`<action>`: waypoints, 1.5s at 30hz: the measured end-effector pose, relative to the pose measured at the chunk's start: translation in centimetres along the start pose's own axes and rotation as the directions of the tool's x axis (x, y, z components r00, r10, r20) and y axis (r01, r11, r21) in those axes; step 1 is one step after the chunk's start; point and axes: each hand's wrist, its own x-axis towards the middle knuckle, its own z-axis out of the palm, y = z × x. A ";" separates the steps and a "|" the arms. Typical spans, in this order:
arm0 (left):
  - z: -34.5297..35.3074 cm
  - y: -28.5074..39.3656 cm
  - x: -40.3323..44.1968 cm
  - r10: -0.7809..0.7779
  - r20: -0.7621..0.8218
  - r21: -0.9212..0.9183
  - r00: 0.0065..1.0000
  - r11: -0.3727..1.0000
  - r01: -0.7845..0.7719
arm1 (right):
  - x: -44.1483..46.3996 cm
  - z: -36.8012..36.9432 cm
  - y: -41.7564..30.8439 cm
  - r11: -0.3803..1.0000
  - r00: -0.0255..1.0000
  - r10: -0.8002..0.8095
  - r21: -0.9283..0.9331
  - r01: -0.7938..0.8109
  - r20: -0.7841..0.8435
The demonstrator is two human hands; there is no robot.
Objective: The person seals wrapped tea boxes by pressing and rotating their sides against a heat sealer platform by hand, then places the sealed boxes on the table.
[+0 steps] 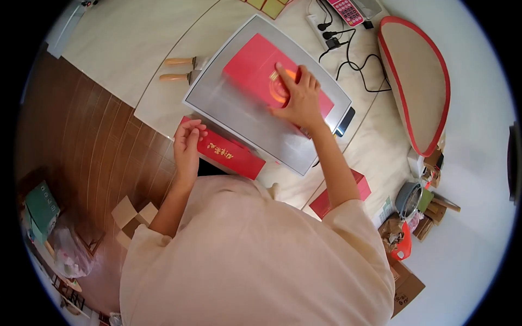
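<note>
A red box [253, 62] with an orange ring and small gold marking lies on a grey metal-topped device [228, 100]. My right hand [302, 100] rests over the box's right part, fingers spread across its top and thumb toward the near edge. The palm's contact is hidden. By the device's near left side is a long red strip-like piece [231, 155] with gold characters. My left hand [187, 144] is at its left end, fingers loosely bent and thumb apart; nothing shows gripped between them. Whether the fingertips touch the strip is unclear.
Two wooden-handled tools [176, 77] lie left of the device. A power strip [321, 30] with black cables and a pink calculator [348, 12] sit at the back. Another red box [359, 185] is by my right forearm. A red-rimmed panel [416, 81] stands right; an open carton [130, 217] is on the floor.
</note>
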 end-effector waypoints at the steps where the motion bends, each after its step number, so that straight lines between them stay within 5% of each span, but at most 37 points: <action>1: -0.1 0.0 -0.3 -0.009 -0.001 -0.014 1.000 1.000 0.009 | 0.5 0.1 0.5 1.000 1.000 -0.008 -0.017 0.008 -0.020; 12: -2.7 0.5 -5.7 -0.003 -0.003 0.132 1.000 0.991 0.004 | 3.0 2.5 4.0 0.986 0.954 0.020 -0.151 -0.068 -0.298; 20: -1.8 1.3 -5.3 0.051 0.042 0.099 0.998 0.994 -0.055 | -12.4 -0.8 -4.1 0.980 0.978 0.185 -0.048 -0.191 -0.101; 25: 2.1 1.6 -4.2 0.084 0.290 0.045 0.953 0.994 -0.102 | -21.5 -2.5 -6.1 0.917 0.925 0.378 0.152 -0.370 -0.028; 27: 4.0 2.1 -4.0 0.051 0.362 0.061 0.931 0.995 -0.079 | -24.2 -4.1 -6.0 0.640 0.812 0.571 0.551 -0.535 0.124; 29: 6.1 1.7 -3.9 0.020 0.493 0.120 0.870 0.989 -0.090 | -26.9 -5.1 -6.1 0.003 0.732 0.616 0.928 -0.373 0.292; 30: 7.7 1.9 -4.4 0.010 0.537 0.119 0.843 0.989 -0.087 | -28.4 -5.2 -6.2 -0.375 0.729 0.575 0.912 -0.167 0.370; 31: 9.7 2.4 -5.5 -0.081 0.589 0.147 0.804 0.989 -0.007 | -30.6 -4.6 -5.8 -0.532 0.575 0.660 0.841 -0.095 0.483; 32: 11.2 2.6 -6.4 -0.171 0.632 0.185 0.756 0.980 0.068 | -32.0 -3.5 -5.8 -0.642 0.563 0.678 0.754 0.140 0.473; 34: 13.5 2.2 -8.0 -0.255 0.761 0.249 0.596 0.964 0.094 | -34.0 0.6 -3.1 -0.763 0.891 0.453 0.511 0.396 -0.014; 35: 14.6 2.4 -9.3 -0.315 0.808 0.286 0.498 0.949 0.136 | -34.2 1.3 -3.7 -0.792 0.895 0.438 0.432 0.431 -0.088; 38: 16.4 2.7 -11.3 -0.417 0.869 0.380 0.267 0.907 0.181 | -33.8 1.3 -7.0 -0.768 0.831 0.556 0.371 0.523 -0.020; 40: 17.0 2.9 -12.2 -0.377 0.880 0.379 0.289 0.924 0.048 | -33.6 1.5 -8.6 -0.742 0.788 0.614 0.375 0.555 0.049; 45: 17.7 4.4 -13.4 -0.340 0.898 0.345 0.279 0.938 0.032 | -33.1 2.0 -9.9 -0.698 0.714 0.681 0.438 0.566 0.162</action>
